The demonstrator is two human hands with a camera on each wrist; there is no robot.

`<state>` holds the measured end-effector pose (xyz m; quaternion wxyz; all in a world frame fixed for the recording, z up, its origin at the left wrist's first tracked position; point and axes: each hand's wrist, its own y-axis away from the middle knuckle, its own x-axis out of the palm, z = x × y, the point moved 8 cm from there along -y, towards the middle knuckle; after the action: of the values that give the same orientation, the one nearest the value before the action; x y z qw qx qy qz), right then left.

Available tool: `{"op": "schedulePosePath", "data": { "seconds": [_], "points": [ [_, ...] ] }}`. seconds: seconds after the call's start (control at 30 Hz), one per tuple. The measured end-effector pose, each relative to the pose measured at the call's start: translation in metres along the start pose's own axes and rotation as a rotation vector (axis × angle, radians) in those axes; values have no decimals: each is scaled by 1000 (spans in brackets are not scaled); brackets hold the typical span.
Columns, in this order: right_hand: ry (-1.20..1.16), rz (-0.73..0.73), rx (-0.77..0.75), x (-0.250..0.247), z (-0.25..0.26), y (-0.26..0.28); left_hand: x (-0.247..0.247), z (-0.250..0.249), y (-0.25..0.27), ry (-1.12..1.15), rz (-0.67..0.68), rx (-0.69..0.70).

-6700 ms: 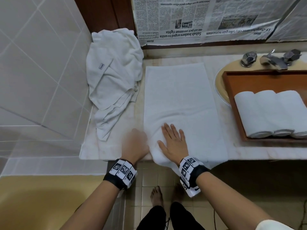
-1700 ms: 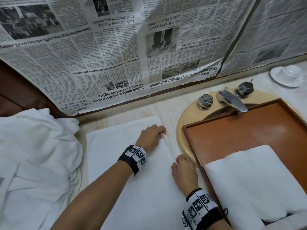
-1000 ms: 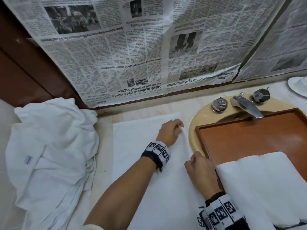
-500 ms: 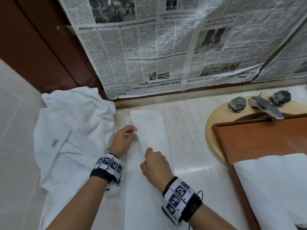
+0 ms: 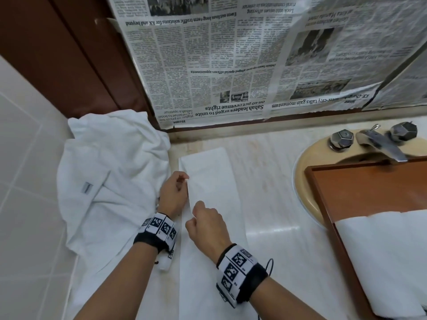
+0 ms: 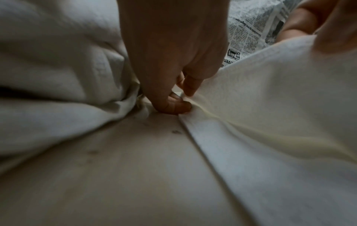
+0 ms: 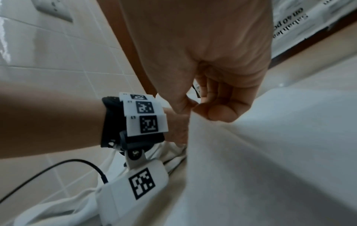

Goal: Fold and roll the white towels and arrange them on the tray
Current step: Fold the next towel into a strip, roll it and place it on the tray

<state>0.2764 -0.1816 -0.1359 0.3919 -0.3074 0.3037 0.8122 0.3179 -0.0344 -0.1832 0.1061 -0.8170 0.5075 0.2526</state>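
Observation:
A white towel [image 5: 212, 192] lies folded lengthwise into a narrow strip on the marble counter [image 5: 265, 204]. My left hand [image 5: 175, 192] pinches its left long edge further back, and in the left wrist view that left hand [image 6: 181, 99] has fingertips curled on the towel [image 6: 270, 107] hem. My right hand [image 5: 205, 225] pinches the same edge closer to me, thumb and forefinger closed on the cloth, as my right hand [image 7: 199, 107] shows on the towel [image 7: 270, 152]. Rolled white towels [image 5: 381, 250] lie on the brown wooden tray [image 5: 369, 185] at the right.
A heap of loose white towels [image 5: 111, 176] sits at the counter's left end against the tiled wall. The tray rests over a beige sink [image 5: 305, 181] with a metal tap [image 5: 379, 142]. Newspaper [image 5: 254, 54] covers the wall behind.
Both hands have carried the towel's right edge across to the left, folding the wide towel into a narrow strip. The head view has swung left and lower.

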Motion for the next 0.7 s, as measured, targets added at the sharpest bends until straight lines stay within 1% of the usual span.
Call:
{"op": "schedulePosePath", "data": {
  "seconds": [0.1,0.17,0.2,0.3,0.33,0.37,0.4,0.47,0.53,0.57,0.63,0.7],
  "points": [
    [-23,-17,3,5,-2,0,-4,4,5,-33,-25,-64],
    [-60,-2,8,11,-5,-2,-7,4,7,-60,-48,-109],
    [-78,32,10,17,-8,-2,-8,4,7,-70,-58,-128],
    [-136,228,-20,33,-19,1,-8,4,4,-46,-77,-183],
    [-152,269,-44,32,-23,2,-8,3,4,-46,-86,-192],
    [-160,268,-71,26,-26,2,-8,3,3,-57,-94,-197],
    [-156,232,-89,17,-32,0,-8,3,2,-70,-103,-197],
    [-112,89,-98,-13,-49,-10,-8,4,0,-99,-125,-203],
    [-42,-26,-67,-42,-75,-20,-7,5,-2,-150,-138,-219],
    [13,-50,-45,-54,-89,-24,-7,6,-3,-180,-142,-235],
    [108,-47,-19,-71,-110,-25,-6,6,-7,-252,-135,-253],
    [135,-32,-31,-82,-117,-23,-4,5,-11,-359,-124,-233]
  ]
}}
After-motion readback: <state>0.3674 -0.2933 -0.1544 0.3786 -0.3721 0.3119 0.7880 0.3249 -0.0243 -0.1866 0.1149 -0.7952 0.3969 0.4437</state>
